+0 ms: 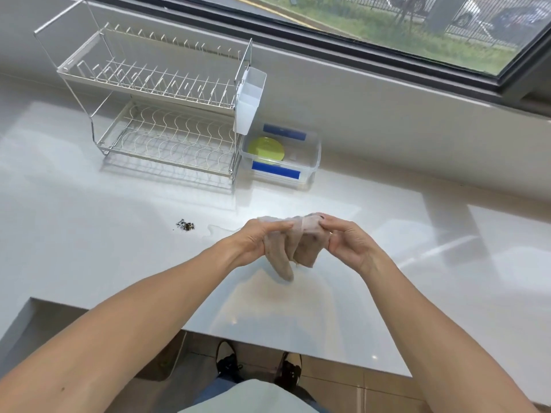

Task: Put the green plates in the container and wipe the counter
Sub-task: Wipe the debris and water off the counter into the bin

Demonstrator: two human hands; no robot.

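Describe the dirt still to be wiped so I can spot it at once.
Start at the wire dish rack at the back left of the counter. Come straight toward the near edge from the rack's middle: the crumbs lie there, left of the hands. They are a small dark speckled clump, the only dark mark on the pale top, beside a clear puddle.

Empty two-tier dish rack (pixel 161 114) — window (pixel 387 25) behind.

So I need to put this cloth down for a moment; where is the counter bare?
Bare counter lies right of the hands, from the container to the front edge. Left of the cloth are crumbs and a wet smear; the dish rack crowds the back left.
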